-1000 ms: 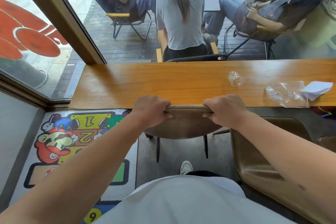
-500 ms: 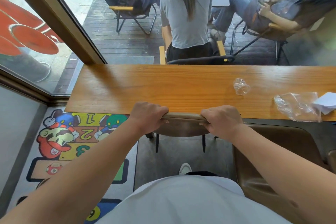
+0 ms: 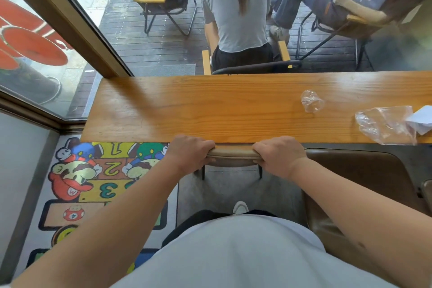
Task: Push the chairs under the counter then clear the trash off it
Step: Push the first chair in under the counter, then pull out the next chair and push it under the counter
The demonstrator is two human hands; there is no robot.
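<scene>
A tan chair stands tucked against the near edge of the wooden counter; only the top of its backrest and two legs show. My left hand grips the backrest's left end and my right hand grips its right end. A second, darker brown chair stands to the right, out from the counter. On the counter at the right lie a small crumpled clear wrapper, a larger clear plastic bag and a folded white paper at the frame's edge.
A colourful cartoon floor mat lies at the left under the counter's end. A window frame and glass wall run behind the counter; beyond the glass several people sit on folding chairs on a deck. My foot shows below the chair.
The tan chair has slid forward under the counter with both hands on its backrest; far less of the backrest shows now.
</scene>
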